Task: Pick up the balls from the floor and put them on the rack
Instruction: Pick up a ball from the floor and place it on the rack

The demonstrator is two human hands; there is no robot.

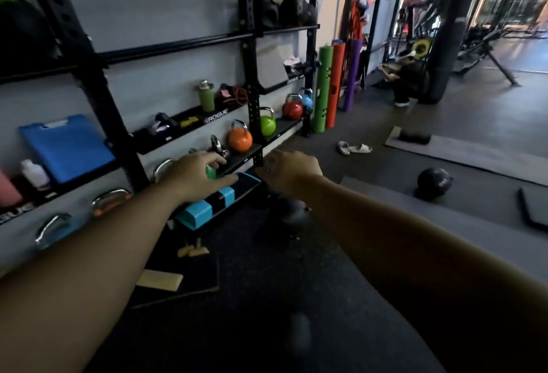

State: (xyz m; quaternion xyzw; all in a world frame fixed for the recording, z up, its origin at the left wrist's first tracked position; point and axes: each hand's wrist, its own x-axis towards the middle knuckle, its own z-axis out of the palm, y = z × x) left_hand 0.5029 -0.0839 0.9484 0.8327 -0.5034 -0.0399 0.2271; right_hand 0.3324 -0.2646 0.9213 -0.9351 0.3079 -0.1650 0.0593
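Reaching down, both hands, left (197, 175) and right (292, 169), were spread and empty above a dark ball (286, 209) on the floor (267, 268) beside the rack (249, 46); cupping its opposite sides would suit lifting.

Your left hand (197, 175): reached forward, fingers loosely spread | your right hand (292, 168): reached forward, fingers curled, empty

The right hand (292, 169) hides part of a dark ball (286, 209) on the floor. The left hand (197, 175) covers most of a small green thing (211, 171). Far-off gym machines (504, 16) are blurry. Top rack (89, 55) shelves are cut off.
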